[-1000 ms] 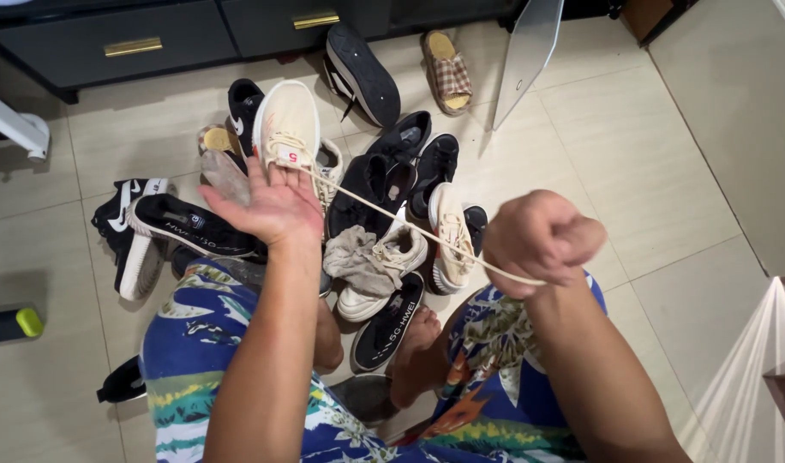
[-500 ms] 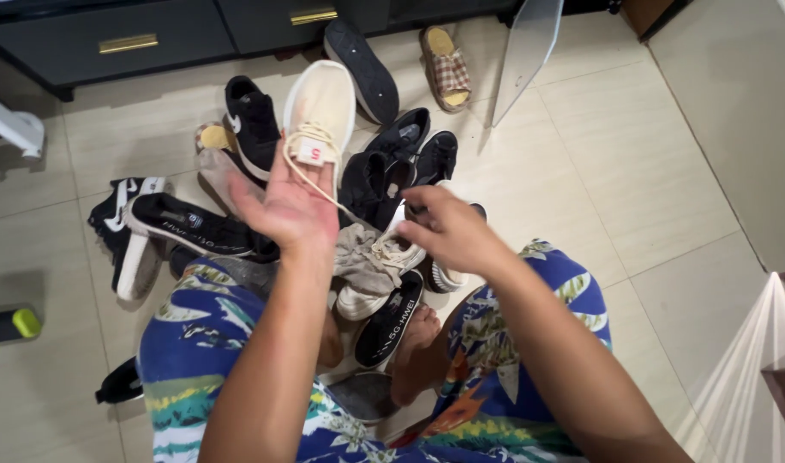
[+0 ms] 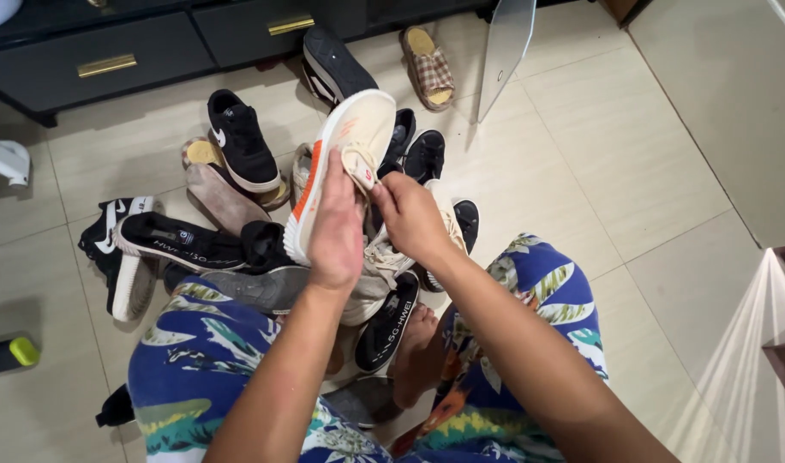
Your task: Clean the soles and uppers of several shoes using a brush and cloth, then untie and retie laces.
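My left hand (image 3: 337,227) grips a cream sneaker (image 3: 350,146) with orange trim by its heel end, holding it up over a pile of shoes. My right hand (image 3: 410,214) pinches the sneaker's lace close to the tongue. Below the hands lies a beige sneaker (image 3: 384,266), partly hidden by my arms. My knees in blue patterned shorts (image 3: 195,360) frame the bottom of the view, with a bare foot (image 3: 418,351) between them.
Several shoes lie on the tiled floor: a black sneaker (image 3: 238,141), black-and-white shoes (image 3: 127,249), a black shoe (image 3: 332,64), a checked slipper (image 3: 428,67). A dark drawer cabinet (image 3: 110,64) stands at the back. A leaning white panel (image 3: 506,47) is at top right.
My right hand came in from the right, where it held the lace taut, and now pinches it at the sneaker. The left hand turned the cream sneaker and raised it.
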